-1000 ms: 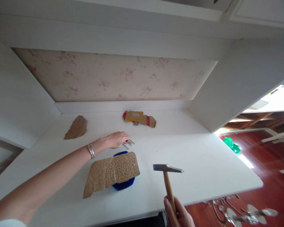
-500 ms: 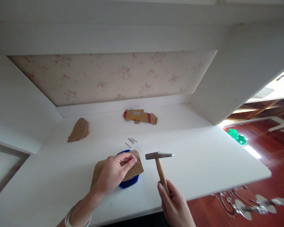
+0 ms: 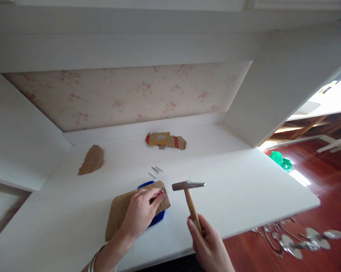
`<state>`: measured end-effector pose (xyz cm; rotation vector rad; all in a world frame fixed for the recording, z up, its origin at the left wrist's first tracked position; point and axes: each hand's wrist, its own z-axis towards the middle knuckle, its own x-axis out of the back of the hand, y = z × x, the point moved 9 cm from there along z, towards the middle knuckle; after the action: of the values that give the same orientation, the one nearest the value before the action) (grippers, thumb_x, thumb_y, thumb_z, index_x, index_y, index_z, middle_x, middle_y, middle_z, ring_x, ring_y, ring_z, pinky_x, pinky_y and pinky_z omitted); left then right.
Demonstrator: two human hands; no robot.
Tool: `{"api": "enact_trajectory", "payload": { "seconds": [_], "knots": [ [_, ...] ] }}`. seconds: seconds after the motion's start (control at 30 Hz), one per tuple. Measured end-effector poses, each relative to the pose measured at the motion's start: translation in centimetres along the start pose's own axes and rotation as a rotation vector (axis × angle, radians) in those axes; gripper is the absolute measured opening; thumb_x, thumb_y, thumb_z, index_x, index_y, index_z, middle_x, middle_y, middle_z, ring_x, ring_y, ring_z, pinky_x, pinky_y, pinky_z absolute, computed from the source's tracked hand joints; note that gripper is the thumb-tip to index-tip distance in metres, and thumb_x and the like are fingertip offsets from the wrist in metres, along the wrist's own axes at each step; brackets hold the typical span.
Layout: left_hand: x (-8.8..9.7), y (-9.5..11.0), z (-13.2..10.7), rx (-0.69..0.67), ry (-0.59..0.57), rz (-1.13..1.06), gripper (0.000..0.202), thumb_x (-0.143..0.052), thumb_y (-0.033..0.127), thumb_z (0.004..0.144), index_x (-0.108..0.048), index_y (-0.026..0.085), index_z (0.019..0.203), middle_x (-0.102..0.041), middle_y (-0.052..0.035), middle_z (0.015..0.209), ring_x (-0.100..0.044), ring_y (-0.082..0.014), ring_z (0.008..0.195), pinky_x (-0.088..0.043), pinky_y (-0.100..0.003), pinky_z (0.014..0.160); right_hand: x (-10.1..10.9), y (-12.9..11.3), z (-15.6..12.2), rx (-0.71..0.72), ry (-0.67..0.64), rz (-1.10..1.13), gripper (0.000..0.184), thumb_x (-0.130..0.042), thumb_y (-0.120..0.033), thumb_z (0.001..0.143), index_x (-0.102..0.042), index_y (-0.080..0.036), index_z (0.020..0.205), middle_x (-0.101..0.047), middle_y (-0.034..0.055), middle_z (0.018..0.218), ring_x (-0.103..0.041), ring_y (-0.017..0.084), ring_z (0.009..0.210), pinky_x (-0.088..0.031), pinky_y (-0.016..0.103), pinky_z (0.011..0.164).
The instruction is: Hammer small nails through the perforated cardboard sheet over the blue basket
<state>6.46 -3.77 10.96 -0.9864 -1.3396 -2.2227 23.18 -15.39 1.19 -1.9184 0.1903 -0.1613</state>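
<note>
My left hand [image 3: 143, 209] is closed in a pinch over a brown piece of cardboard [image 3: 119, 207] dotted with small holes. Between its thumb and forefinger the tip of a thin nail [image 3: 161, 191] just shows; the rest is hidden by the fingers. Under the cardboard, a blue dish-like object [image 3: 160, 218] sticks out at both sides. My right hand [image 3: 207, 240] grips the wooden handle of a hammer [image 3: 192, 206], its metal head raised to the right of the cardboard. Several loose nails [image 3: 156, 170] lie on the white surface just beyond.
A torn cardboard scrap [image 3: 91, 159] lies at the left, another with red and yellow print [image 3: 166, 140] near the back. White side panels [image 3: 272, 87] flank the white desktop [image 3: 230, 181]. Glass lamp parts [image 3: 298, 241] and a green bag [image 3: 281, 160] are on the red floor.
My left hand has turned and lowered its pinch towards the cardboard, uncovering more of it on the left. The hammer stays nearly where it was. The whole view has shifted slightly.
</note>
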Motion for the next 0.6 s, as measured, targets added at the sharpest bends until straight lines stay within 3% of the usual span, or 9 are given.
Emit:
{"api": "enact_trajectory", "payload": {
  "seconds": [0.27, 0.5, 0.6],
  "knots": [
    [0.1, 1.1, -0.2, -0.081, 0.013, 0.007, 0.017, -0.059, 0.030, 0.096, -0.069, 0.022, 0.084, -0.074, 0.0015, 0.079, -0.068, -0.0167, 0.074, -0.050, -0.028, 0.074, -0.5, -1.4, -0.5, 0.026, -0.033, -0.040, 0.045, -0.051, -0.066, 0.089, -0.051, -0.022, 0.083, -0.026, -0.0119, 0.052, -0.026, 0.007, 0.040, -0.018, 0.019, 0.035],
    [-0.3, 1.4, -0.1, -0.107, -0.004, 0.000, 0.024, -0.057, 0.025, 0.097, -0.065, 0.021, 0.075, -0.071, 0.0021, 0.074, -0.067, -0.0150, 0.073, -0.047, -0.029, 0.077, -0.9, -5.1, -1.2, 0.301, -0.013, -0.274, 0.040, -0.050, -0.055, 0.093, -0.065, -0.018, 0.089, -0.036, -0.0081, 0.055, -0.035, 0.010, 0.048, -0.030, 0.022, 0.044],
    [-0.4, 1.1, -0.2, -0.100, 0.008, -0.002, 0.018, -0.060, 0.024, 0.095, -0.069, 0.022, 0.079, -0.073, 0.0018, 0.078, -0.067, -0.0158, 0.075, -0.047, -0.029, 0.077, -1.1, -5.8, -1.4, 0.385, -0.012, -0.343, 0.034, -0.054, -0.049, 0.093, -0.065, -0.017, 0.087, -0.041, -0.0072, 0.059, -0.035, 0.011, 0.052, -0.034, 0.023, 0.051]
  ]
}}
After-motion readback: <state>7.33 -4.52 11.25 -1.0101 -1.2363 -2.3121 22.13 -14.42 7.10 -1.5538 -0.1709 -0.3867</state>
